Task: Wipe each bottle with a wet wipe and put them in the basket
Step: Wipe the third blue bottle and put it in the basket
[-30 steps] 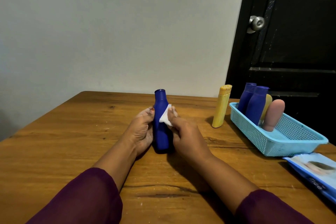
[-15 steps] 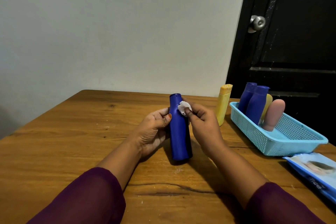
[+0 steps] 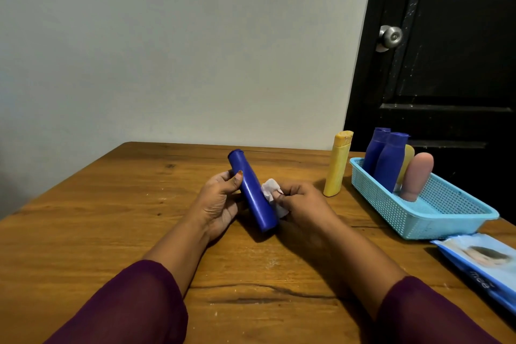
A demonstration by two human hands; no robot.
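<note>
The left hand [image 3: 220, 201] wraps the dark blue cylindrical plastic bottle [image 3: 252, 195] and holds it tilted, cap up and away to the left, base low over the brown wooden surface [image 3: 111, 218]. The right hand [image 3: 304, 204] pinches a small crumpled white wet wipe [image 3: 269, 190] against the bottle's right flank. The light blue perforated plastic basket [image 3: 418, 232] lies well to the right, nearer the right hand. A tall yellow plastic bottle [image 3: 336, 167] stands upright between them, just beside the basket, and likely needs skirting.
</note>
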